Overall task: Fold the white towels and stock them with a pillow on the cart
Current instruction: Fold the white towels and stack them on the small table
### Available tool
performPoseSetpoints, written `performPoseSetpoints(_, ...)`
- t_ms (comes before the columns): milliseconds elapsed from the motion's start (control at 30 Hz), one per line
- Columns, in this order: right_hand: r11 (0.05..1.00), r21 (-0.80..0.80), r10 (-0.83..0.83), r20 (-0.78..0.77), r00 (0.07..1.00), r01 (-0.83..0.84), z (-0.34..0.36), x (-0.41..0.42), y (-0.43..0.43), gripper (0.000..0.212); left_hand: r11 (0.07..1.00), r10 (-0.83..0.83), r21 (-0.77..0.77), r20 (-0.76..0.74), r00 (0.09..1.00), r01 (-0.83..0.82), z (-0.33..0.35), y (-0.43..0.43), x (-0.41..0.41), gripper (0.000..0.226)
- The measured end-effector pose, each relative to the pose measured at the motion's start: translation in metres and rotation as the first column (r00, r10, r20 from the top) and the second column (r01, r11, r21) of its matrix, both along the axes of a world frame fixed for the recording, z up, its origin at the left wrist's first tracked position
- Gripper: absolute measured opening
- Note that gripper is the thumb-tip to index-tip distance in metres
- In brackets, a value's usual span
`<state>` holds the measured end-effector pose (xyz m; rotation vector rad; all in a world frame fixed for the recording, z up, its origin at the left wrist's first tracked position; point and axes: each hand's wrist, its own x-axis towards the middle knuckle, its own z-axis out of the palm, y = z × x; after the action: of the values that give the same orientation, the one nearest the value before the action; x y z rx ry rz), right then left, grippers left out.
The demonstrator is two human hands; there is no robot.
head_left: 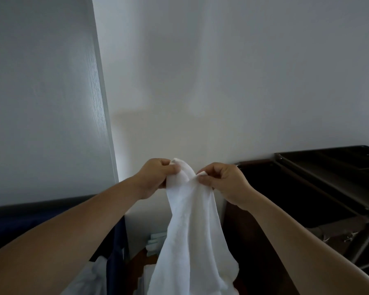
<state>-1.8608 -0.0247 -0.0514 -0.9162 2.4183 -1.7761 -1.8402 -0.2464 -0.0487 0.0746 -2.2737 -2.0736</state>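
towel: the white towel is up in the air in front of the wall, held by its top edge. The rest hangs down and runs out of the bottom of the view, so it's not folded and not stocked yet.
left hand: the left hand sits right at the towel's top left, and its fingers are curled in and pinching a bunch of the cloth.
right hand: the right hand is at the towel's top right. Its fingers are closed on a small corner that pokes out above them.
why like this: my guess is they're hunting for the corners and letting the weight pull it straight before the first fold. The hands are near each other, so the towel is bunched up, not spread.
right of the towel: the dark cart with a tray on top. It's close by, and I can't see anything on the part that shows.
left of the towel: a navy bag, plus a whitish plastic bag lower down.
behind the towel, low: some pale stuff, too small to tell what.
in the way: the hanging tail swings close to the cart's edge and could snag there.
pillow: none in view.
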Motion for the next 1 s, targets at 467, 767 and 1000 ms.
performPoseSetpoints(467,0.985,-0.135,0.113,0.014,0.994,-0.110,0.017,0.012,0.012,0.027,0.988,-0.117,-0.113,-0.095,0.989,0.106,0.016,0.015,0.003,0.027)
performPoseSetpoints(767,0.993,0.041,-0.099,-0.153,0.983,0.106,0.027,0.010,0.003,0.026,0.946,-0.290,-0.178,-0.087,0.953,0.271,0.017,0.027,0.023,0.027)
performPoseSetpoints(1000,0.995,0.032,-0.091,-0.134,0.987,0.096,0.023,0.014,-0.002,0.023,0.845,-0.345,-0.468,-0.104,0.933,0.260,0.020,0.030,0.043,0.044)
